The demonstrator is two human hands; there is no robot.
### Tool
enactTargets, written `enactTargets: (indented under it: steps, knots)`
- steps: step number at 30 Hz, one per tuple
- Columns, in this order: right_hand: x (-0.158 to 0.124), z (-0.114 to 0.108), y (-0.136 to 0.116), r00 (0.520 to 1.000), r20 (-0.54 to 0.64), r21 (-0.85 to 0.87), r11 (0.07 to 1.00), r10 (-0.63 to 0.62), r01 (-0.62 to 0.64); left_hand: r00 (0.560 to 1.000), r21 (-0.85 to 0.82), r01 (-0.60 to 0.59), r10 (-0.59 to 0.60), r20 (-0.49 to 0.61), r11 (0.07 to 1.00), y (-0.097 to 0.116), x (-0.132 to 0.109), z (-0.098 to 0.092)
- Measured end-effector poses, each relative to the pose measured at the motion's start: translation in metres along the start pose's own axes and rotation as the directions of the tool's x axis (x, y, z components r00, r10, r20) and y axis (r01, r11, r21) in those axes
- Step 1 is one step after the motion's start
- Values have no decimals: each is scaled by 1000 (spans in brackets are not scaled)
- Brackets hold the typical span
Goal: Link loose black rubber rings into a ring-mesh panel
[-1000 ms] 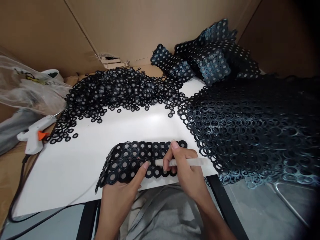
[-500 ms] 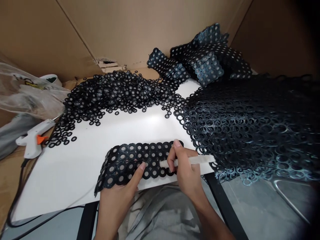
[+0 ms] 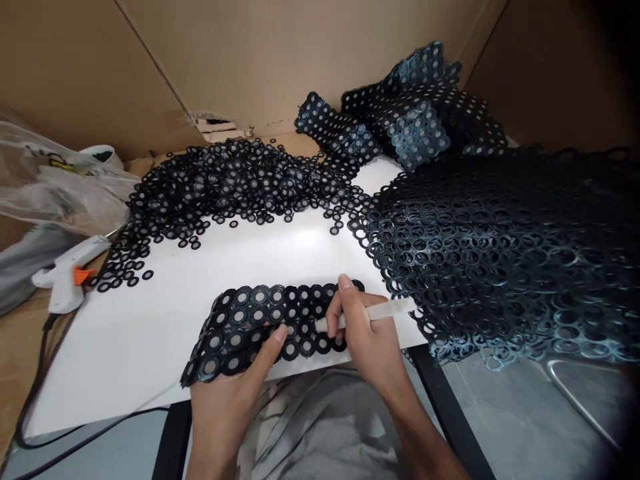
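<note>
- 2 hands are at work at the near edge of the white board (image 3: 150,333), seen from the head camera.
- Left hand (image 3: 227,393) lies flat on the near end of the ring strip (image 3: 260,323), its index finger stretched out and pressing down on a ring; the other fingers are loosely spread under the strip's near edge, gripping nothing tightly.
- Right hand (image 3: 367,337) is curled closed around a pale glue stick (image 3: 373,313), held like a pen, thumb and fingers pinched on it, its left tip resting on the strip just beside the left index fingertip.
- That strip, black rings with pale centres joined in rows, sits on the near middle of the board, running left to right between the 2 hands.
- Far left of it, a wide heap of loose rings (image 3: 220,183) spreads across the board.
- On the right, a big sheet of joined rings (image 3: 500,247) drapes over the board's right side and hangs off the near right edge, just beside the right hand.
- Farther back, folded ring pieces (image 3: 405,120) are stacked against the cardboard wall (image 3: 250,60).
- Off to the far left, a white glue gun (image 3: 67,277) with an orange trigger lies beside a clear plastic bag (image 3: 55,187).
</note>
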State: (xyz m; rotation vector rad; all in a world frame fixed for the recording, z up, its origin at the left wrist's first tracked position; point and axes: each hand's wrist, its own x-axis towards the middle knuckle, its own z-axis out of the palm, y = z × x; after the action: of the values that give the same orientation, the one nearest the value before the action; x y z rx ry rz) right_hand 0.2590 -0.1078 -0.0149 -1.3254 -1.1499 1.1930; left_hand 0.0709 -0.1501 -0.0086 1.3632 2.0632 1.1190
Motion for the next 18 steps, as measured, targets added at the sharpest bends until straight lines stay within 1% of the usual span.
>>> enactTargets:
  steps: [5,7,10,15,18]
  knots:
    - [0,-1,-5,998,-62,-4,1000,1,-1,995,-79,89,-92,-33,993,4,-4,2]
    - [0,-1,-4,998,-70,10,1000,7,-6,995,-93,97,-100,-28,991,6,-4,2]
    - [1,0,-3,996,-90,32,999,7,-5,996,-72,79,-82,-30,994,5,-4,2]
    - [2,0,-5,996,-88,25,999,27,-25,989,-74,138,-141,-36,988,4,-4,2]
    - [1,-1,-5,995,-98,39,999,34,-30,991,-75,132,-134,-21,988,4,-3,1]
